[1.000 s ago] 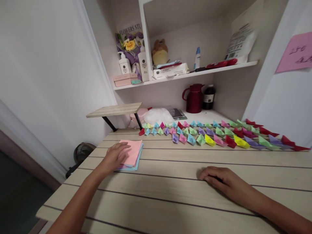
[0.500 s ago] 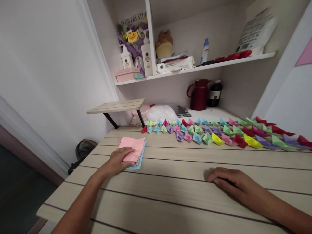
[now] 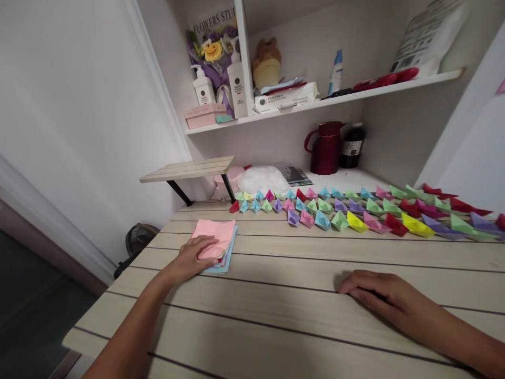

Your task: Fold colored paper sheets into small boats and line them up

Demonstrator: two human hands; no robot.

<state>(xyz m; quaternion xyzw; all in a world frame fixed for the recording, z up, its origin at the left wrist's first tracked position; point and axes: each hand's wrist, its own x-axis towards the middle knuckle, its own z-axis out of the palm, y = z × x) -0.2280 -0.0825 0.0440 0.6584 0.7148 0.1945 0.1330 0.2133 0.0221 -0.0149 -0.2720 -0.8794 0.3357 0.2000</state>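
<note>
A stack of square coloured paper sheets lies on the left of the wooden table, pink on top with blue sheets sticking out underneath. My left hand rests on its left side, fingers stretched over the pink sheet and thumb apart at the front edge. The sheet edges by the thumb are slightly raised. On the right, my right hand lies on the bare tabletop, its fingers curled together with the thumb against them. Nothing shows in it, though the palm is hidden. Beyond both hands stand rows of small folded paper boats in many colours.
A small raised wooden shelf stands at the table's back left. Behind the boats are a white plastic bag, a dark red jug and a dark bottle. A white wall shelf above carries bottles and a plush toy.
The view has shifted slightly. Near my left thumb, the front edges of the sheets look a little more spread. My right hand stays on the tabletop.
</note>
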